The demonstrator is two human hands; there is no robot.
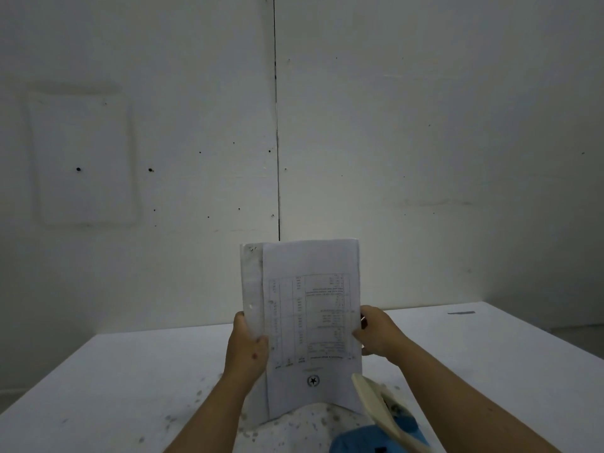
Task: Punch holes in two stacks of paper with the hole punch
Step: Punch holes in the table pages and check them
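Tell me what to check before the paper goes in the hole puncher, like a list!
1. Both hands hold the paper: ok. The left hand and the right hand each grip a side of the paper stack.
2. Edges lined up: not ok. The sheets behind stick out past the front sheet on the left.
3. Stack standing on the table to tap it even: ok, it stands upright, bottom edge down.
4. Hole punch within reach: ok. The blue hole punch with its cream handle sits right below the stack.
5. Already punched: cannot tell, though one round mark shows near the left edge.
6. Paper dots scattered on the table: not ok.
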